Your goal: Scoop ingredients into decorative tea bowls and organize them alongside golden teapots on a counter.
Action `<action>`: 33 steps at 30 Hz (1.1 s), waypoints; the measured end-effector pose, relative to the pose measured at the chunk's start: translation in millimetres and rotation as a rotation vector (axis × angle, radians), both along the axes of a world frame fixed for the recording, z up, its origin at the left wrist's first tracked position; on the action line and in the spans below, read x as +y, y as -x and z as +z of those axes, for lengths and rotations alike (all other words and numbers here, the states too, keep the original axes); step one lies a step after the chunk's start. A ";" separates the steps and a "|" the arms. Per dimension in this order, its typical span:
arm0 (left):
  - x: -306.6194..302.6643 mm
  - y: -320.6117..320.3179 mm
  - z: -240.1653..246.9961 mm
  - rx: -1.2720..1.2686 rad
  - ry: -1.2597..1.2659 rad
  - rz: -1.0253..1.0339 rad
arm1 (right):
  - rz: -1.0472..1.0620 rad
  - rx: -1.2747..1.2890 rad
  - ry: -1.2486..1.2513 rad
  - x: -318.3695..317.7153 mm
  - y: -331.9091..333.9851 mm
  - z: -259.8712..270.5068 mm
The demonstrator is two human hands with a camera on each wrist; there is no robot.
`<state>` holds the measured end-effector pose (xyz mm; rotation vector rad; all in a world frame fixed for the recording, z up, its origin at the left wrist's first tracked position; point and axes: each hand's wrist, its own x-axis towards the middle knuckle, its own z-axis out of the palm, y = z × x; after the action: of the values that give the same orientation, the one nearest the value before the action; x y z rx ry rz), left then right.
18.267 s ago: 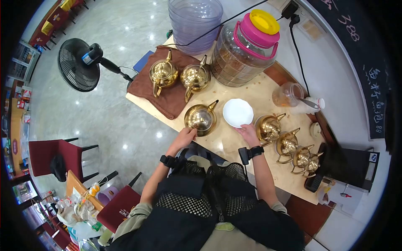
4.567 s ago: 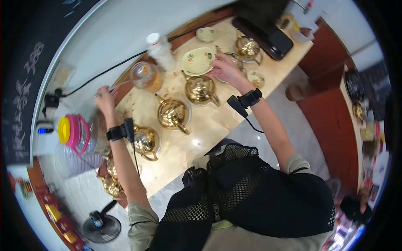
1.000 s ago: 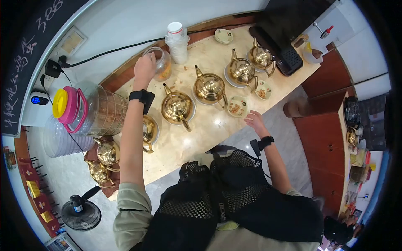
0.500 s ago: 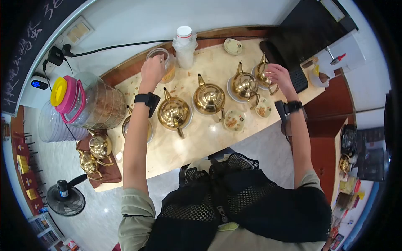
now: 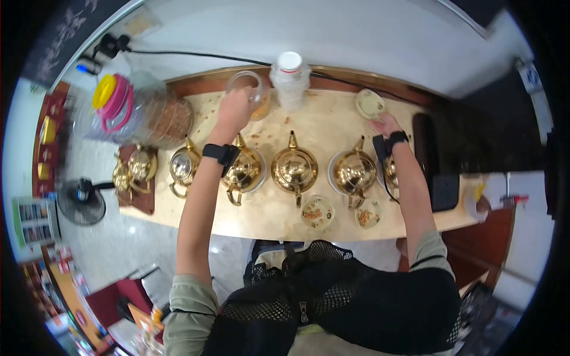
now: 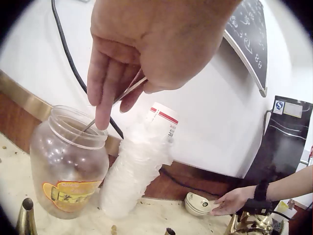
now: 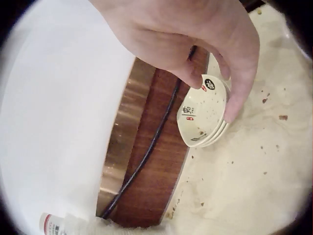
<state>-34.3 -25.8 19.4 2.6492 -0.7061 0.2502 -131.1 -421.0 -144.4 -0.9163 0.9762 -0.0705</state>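
Observation:
My left hand (image 5: 236, 110) reaches over a clear plastic jar (image 6: 68, 161) with an orange label. Its fingers pinch the thin metal handle of a spoon (image 6: 129, 90), which slants down into the jar mouth; the spoon's lower end is hidden. At the back right of the table, my right hand (image 5: 389, 126) pinches the edge of a small stack of cream dishes (image 7: 203, 115) with printed characters. The thumb lies over one side of the rim and the fingers are at another. Two similar dishes (image 5: 317, 212) (image 5: 368, 213) holding brown bits stand near the front edge.
Several gold teapots (image 5: 295, 169) stand in a row between my arms and the front. Wrapped paper cups (image 6: 134, 171) rise beside the jar. A big pink-lidded jar (image 5: 160, 115) is at left, a black appliance (image 5: 487, 130) at right. A black cable (image 5: 208, 56) runs along the wall.
My right hand has gone from the front edge, past the right teapots, back to the dish stack. My left hand remains at the jar. Much earlier it was at a teapot, my right holding a white saucer.

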 end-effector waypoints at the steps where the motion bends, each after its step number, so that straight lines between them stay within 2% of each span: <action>1: -1.6 -0.9 -0.4 0.017 -0.027 -0.003 | 0.021 0.013 -0.018 -2.2 -5.9 -9.6; 3: 1.7 -1.3 2.3 0.021 -0.057 0.014 | 0.054 0.170 0.035 -15.2 -20.5 -39.0; 4: 2.4 -2.9 1.3 0.032 -0.072 0.005 | 0.087 0.230 0.077 -8.7 -21.2 -31.4; 6: 4.1 -2.1 2.3 0.039 -0.082 0.009 | 0.132 0.274 0.174 -12.6 -24.0 -44.0; 8: 7.7 -1.2 5.3 0.042 0.005 -0.029 | 0.118 0.270 0.162 -9.3 -23.4 -39.3; 10: 10.0 -3.2 7.7 0.035 -0.031 -0.077 | 0.093 0.275 0.142 -9.1 -25.6 -39.6; 14: 7.8 -2.5 -2.0 0.032 -0.143 -0.202 | -0.004 0.168 0.141 -3.8 -22.8 -27.4; 16: 0.8 -5.6 -5.7 0.041 -0.181 -0.184 | -0.082 0.011 0.104 -1.8 -21.4 -16.7; 18: -6.9 -6.7 -7.3 0.050 -0.220 -0.164 | -0.044 -0.017 0.110 -4.8 -18.0 -10.0; 20: -12.9 -7.8 -3.4 0.049 -0.083 -0.055 | 0.002 -0.055 0.117 -4.6 -16.7 3.8; 24: -17.1 -23.6 -5.3 0.032 0.061 0.010 | 0.148 -0.176 0.130 -0.7 -4.9 27.0; 27: -11.5 -39.2 -7.3 0.070 0.129 0.148 | 0.221 -0.250 0.141 13.0 3.5 59.2; 29: -0.5 -50.7 -14.6 0.162 0.272 0.335 | 0.294 -0.296 0.121 16.6 12.9 71.3; 30: 2.9 -57.5 -18.7 0.154 0.277 0.344 | 0.305 -0.302 0.123 16.8 17.5 73.9; 32: 13.9 -62.4 -18.6 0.274 0.562 0.473 | 0.344 -0.320 0.145 28.9 18.4 94.5; 33: 16.7 -63.8 -18.5 0.267 0.568 0.476 | 0.334 -0.339 0.144 34.6 22.8 100.4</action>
<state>29.5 -9.1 0.8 2.1949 0.0900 0.1831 -153.9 -386.4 -44.0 -1.1468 0.5011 -0.0122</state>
